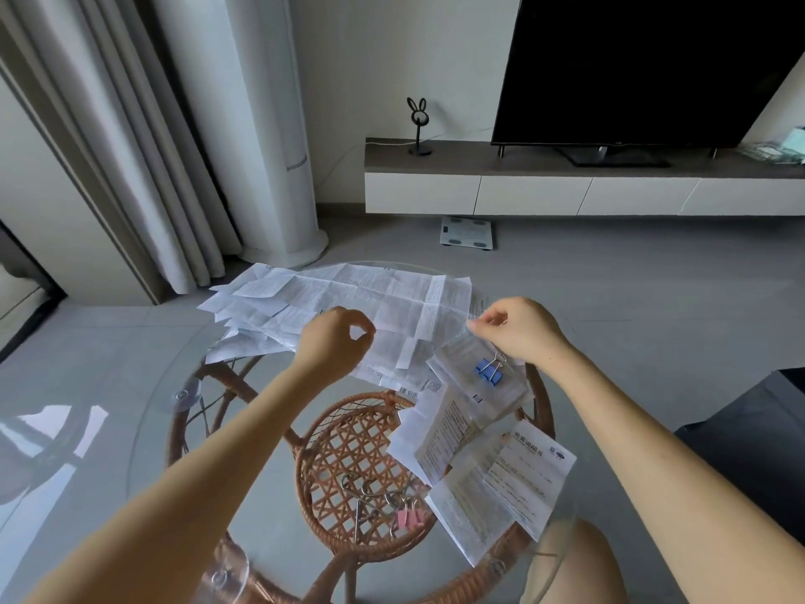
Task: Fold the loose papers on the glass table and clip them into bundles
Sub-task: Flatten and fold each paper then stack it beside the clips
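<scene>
TV (644, 67) dark, far wall. Glass bench (143, 411) right in front of you, rattan base (361, 451) showing through it. Loose papers (261, 316) spread over the bench's far side, big creased sheet (392, 294) on top. Folded leaflets (527, 477) overlap near right. Your right hand (518, 331) pinches the sheet's right edge, thumb and fingertips together. Your left hand (335, 342) sits over the sheet's near edge, thumb and forefinger meeting in a ring; can't tell if paper is caught between them. Bundle (505, 388) lies just beside the right hand, blue clip (488, 371) clamped on it. Pink clip (409, 518) near you, mid-bench.
</scene>
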Demonstrator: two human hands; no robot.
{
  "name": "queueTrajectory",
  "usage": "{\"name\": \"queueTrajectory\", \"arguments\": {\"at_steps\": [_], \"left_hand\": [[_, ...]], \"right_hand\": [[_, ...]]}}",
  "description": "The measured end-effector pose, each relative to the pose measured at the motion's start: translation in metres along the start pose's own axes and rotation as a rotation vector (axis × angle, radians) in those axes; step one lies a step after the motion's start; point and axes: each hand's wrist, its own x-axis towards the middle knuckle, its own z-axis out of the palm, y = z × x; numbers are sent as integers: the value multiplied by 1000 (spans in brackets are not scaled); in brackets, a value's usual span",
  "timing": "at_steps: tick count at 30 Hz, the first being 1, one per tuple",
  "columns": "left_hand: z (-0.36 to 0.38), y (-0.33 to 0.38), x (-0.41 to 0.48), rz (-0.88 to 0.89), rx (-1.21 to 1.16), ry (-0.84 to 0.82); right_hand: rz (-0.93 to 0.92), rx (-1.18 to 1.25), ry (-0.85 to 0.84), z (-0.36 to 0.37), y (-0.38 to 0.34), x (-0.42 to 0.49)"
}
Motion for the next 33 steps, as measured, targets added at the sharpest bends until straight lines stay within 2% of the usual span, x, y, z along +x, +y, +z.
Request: {"name": "queueTrajectory", "arguments": {"at_steps": [2,5,7,9,12,16,23,28,30,33], "left_hand": [[-2,-16,-2,-18,99,27],[-7,-35,-2,-61,110,71],[-13,-44,-3,-94,85,97],[-19,-56,-5,-104,71,102],[-26,-73,-8,-101,55,121],[-31,-88,-12,-100,32,152],[-41,-91,-19,-59,0,255],[-53,-88,-26,-77,-46,349],[-64,-88,-31,-127,-73,426],[-89,-91,-37,-167,-69,601]], "right_hand": [[-74,-120,8,11,-17,6],[-265,-445,6,37,-40,20],[-326,-651,-68,55,-52,32],[-312,-787,-155,70,-65,43],[-303,-903,-213,81,-77,47],[-356,-895,-135,84,-89,46],[-308,-674,157,68,-122,45],[-237,-271,345,56,-156,45],[-196,-39,356,48,-169,38],[-155,230,279,33,-190,25]]}}
